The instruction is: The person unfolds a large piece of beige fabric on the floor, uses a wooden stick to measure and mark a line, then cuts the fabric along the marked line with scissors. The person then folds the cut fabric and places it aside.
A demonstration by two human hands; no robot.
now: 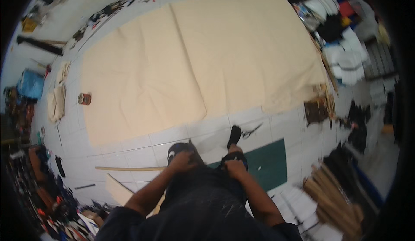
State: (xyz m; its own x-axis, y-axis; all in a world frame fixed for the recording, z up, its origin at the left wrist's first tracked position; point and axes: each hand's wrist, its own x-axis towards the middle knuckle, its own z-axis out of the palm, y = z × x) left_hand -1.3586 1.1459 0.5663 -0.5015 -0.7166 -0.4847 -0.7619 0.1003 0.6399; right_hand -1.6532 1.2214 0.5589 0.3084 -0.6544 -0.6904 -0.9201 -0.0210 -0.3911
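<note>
Both hands are at my legs, fingers curled into the dark trousers (207, 185). My left hand (183, 161) grips the cloth over the left knee. My right hand (235, 168) is closed on the cloth of the right leg, though blur softens its fingertips. Beyond my right foot, in a black sock, a pair of dark scissors (250, 131) lies on the tiles. In front of me a big cream cloth (142, 77) is spread, with a long fold running across it. A green cutting mat (272, 167) is to the right of my legs.
A long wooden strip (129, 169) lies left of my legs. On the cloth's left edge stands a small round tin (84, 98), near folded cream cloth (56, 104). Brown rolls (333, 198) are at the lower right; a brown block (316, 110) touches the cloth's right corner. Clutter lines both sides.
</note>
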